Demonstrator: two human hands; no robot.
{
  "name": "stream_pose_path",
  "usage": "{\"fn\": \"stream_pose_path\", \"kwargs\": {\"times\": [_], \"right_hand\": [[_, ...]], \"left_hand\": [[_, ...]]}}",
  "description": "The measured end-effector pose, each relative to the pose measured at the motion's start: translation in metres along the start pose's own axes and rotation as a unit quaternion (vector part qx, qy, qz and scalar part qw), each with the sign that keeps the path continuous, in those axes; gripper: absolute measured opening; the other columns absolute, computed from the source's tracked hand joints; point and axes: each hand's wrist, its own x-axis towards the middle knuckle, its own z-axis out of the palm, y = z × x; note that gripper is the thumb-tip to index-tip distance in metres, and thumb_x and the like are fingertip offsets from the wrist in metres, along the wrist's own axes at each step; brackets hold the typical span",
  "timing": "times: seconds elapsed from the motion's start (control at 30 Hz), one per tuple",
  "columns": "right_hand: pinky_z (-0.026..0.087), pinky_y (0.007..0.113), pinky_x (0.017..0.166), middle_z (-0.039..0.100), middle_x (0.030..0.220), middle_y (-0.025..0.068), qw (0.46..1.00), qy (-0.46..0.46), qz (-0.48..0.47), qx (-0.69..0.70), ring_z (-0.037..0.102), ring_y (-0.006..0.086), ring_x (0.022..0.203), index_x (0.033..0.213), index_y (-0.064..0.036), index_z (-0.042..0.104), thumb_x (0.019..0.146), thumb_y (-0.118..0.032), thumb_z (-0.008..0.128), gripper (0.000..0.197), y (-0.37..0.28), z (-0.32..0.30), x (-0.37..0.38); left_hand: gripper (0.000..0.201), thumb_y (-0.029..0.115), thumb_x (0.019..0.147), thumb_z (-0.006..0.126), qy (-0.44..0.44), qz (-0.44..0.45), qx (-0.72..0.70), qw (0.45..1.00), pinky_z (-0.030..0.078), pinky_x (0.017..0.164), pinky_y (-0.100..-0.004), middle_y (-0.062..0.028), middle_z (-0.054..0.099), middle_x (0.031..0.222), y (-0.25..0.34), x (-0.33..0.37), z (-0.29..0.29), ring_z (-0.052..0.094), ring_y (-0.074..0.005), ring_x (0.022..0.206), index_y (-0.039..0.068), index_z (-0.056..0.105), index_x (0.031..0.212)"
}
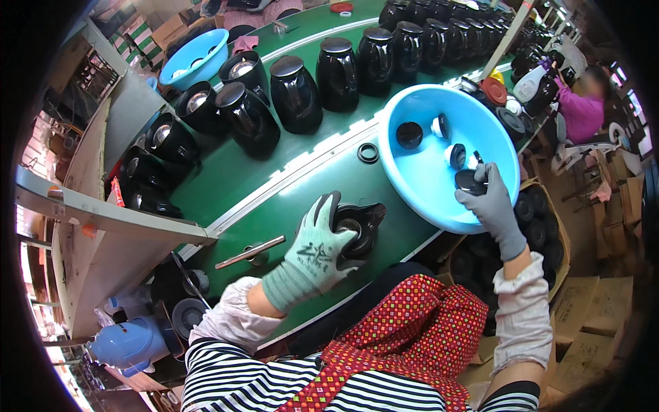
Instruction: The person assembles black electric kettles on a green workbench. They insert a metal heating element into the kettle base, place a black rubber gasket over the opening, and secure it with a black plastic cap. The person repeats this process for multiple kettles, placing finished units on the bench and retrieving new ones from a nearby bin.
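My left hand (312, 254), in a pale green glove, wraps round a glossy black jug (371, 223) on the green table. The jug's top is uncovered, showing a round metallic mouth. At the right, my right hand (495, 209) in a grey glove pinches a round black lid (469, 181) over the near right side of a light blue basin (425, 182). Other lids lie inside the basin, among them a flat black one (410, 135) and one with a pale underside (454, 156). Between the jug and the basin's far side sits a black ring (368, 152).
Lidded black jugs (295, 96) line the green conveyor beyond a pale rail; several uncovered ones (171, 139) stand left. A metal bar tool (250, 253) lies left of my left hand. Another blue basin (195, 60) is far left. A co-worker in magenta (583, 115) sits right.
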Motion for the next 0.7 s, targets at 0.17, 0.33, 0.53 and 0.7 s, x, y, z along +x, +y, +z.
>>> {"fn": "stream_pose_path", "kwargs": {"times": [0.17,0.33,0.53,0.7], "right_hand": [[0.051,0.029,0.087,0.054,0.119,0.0111,0.991,-0.011,-0.056,0.123,0.058,0.0171,0.095,0.131,-0.0053,0.048,0.099,-0.012,0.067,0.037,-0.038,-0.006,-0.083],[0.047,0.026,0.098,0.052,0.13,0.0072,0.921,-0.096,0.077,0.37,0.052,0.0139,0.102,0.166,-0.0042,0.036,0.114,-0.012,0.046,0.054,-0.031,0.012,-0.138],[0.046,0.036,0.112,0.057,0.136,0.0089,0.929,-0.131,0.079,0.338,0.059,0.0166,0.125,0.153,-0.0052,0.044,0.092,-0.016,0.08,0.071,-0.112,0.0,-0.171],[0.047,0.04,0.117,0.055,0.145,0.0147,0.978,-0.11,-0.082,0.155,0.06,0.0288,0.134,0.15,-0.0055,0.053,0.079,-0.011,0.089,0.08,-0.117,0.012,-0.178]], "left_hand": [[0.102,0.031,0.066,0.101,0.09,0.034,-0.06,0.994,0.044,0.118,-0.0542,-0.0327,0.033,0.164,-0.015,-0.012,-0.001,0.042,-0.0503,0.149,0.009,0.051,0.152],[0.121,0.036,0.067,0.102,0.115,-0.13,-0.158,0.972,0.048,0.115,-0.0487,-0.0247,0.06,0.146,-0.042,-0.038,0.022,0.059,-0.0435,0.133,-0.001,0.038,0.162],[0.089,0.019,0.072,0.096,0.126,0.053,-0.256,0.957,0.058,0.103,-0.0431,-0.0233,0.073,0.129,-0.031,-0.041,0.032,0.074,-0.0381,0.114,-0.001,0.057,0.149],[0.084,0.02,0.071,0.094,0.061,0.099,-0.106,0.988,0.06,0.091,-0.0453,-0.0188,0.077,0.118,0.007,-0.062,0.018,0.076,-0.0399,0.103,0.005,0.06,0.147]]}}
